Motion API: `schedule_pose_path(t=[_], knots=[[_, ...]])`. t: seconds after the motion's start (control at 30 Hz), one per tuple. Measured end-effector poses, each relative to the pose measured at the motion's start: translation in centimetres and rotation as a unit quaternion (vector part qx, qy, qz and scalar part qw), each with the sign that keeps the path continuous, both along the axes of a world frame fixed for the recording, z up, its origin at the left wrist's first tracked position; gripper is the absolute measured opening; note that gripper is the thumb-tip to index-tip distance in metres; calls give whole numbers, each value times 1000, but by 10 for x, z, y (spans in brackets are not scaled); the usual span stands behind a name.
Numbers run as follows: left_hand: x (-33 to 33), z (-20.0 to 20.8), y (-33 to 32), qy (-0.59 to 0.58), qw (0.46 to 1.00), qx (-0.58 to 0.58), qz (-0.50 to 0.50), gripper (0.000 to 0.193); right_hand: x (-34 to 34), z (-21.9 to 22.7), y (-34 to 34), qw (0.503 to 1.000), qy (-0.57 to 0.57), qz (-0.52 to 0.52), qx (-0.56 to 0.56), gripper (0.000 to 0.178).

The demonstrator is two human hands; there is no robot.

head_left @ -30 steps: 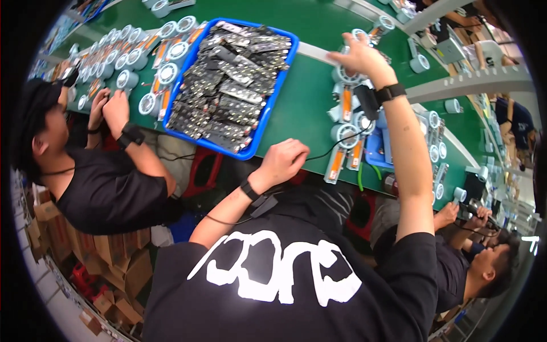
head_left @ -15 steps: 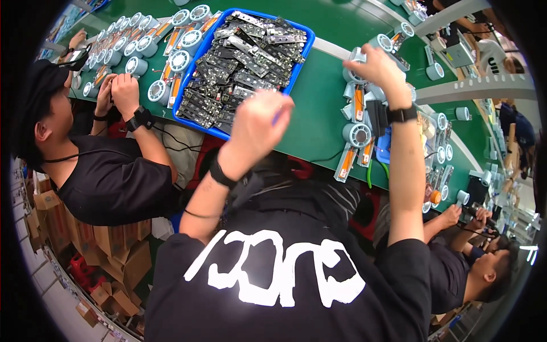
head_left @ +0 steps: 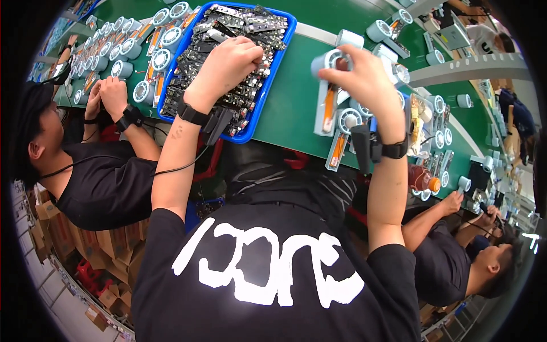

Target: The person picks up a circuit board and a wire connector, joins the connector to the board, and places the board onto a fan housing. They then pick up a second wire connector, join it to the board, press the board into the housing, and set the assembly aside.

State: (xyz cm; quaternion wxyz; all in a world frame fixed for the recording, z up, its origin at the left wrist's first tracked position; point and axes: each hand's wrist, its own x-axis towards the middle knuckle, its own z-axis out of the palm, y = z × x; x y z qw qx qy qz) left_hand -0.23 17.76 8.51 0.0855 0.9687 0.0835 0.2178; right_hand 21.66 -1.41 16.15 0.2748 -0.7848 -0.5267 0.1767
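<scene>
My right hand (head_left: 364, 77) grips a light-blue handheld fan housing (head_left: 323, 117) by its round head, thumb and fingers around the ring. Its open handle hangs toward me and shows an orange battery strip inside. My left hand (head_left: 231, 65) is over the blue bin (head_left: 251, 130) full of narrow black circuit boards (head_left: 196, 68). Its fingers are curled together and point down at the boards. Whether a board sits between the fingertips is hidden. Another fan housing (head_left: 348, 122) lies on the green table just beneath my right hand.
More fan housings (head_left: 130, 48) crowd the table on the left, where a co-worker's hands (head_left: 111, 94) work. Others lie to the right, near a bottle with an orange cap (head_left: 424, 180). Beyond it, another co-worker's hand (head_left: 453, 202) holds a housing. A grey metal beam (head_left: 473, 67) crosses the right side.
My left hand has moved forward and left, over the boards. My right hand has come nearer and lifted a fan housing off the group on the table.
</scene>
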Motion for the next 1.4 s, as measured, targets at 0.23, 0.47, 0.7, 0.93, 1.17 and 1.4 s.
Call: schedule_pose_path(t=[0.23,0.47,0.7,0.93,1.17,1.4], knots=[[-21,27,-101,-245,821,-513,49,26,-45,-75,-4,996,-54,9,-76,48],[-45,-33,-176,-104,645,-738,168,37,-57,-97,-18,997,-68,-24,-17,47],[-31,-59,-191,-50,771,-587,242,21,-69,-79,-67,997,47,-45,47,29],[-20,-55,-185,-139,769,-585,217,8,-104,-116,-82,982,97,19,159,27],[-28,-64,-180,-163,625,-754,115,24,-99,-128,-72,971,131,-24,198,17],[-29,-75,-190,-205,504,-831,113,34,-99,-134,-67,970,118,-13,210,16]])
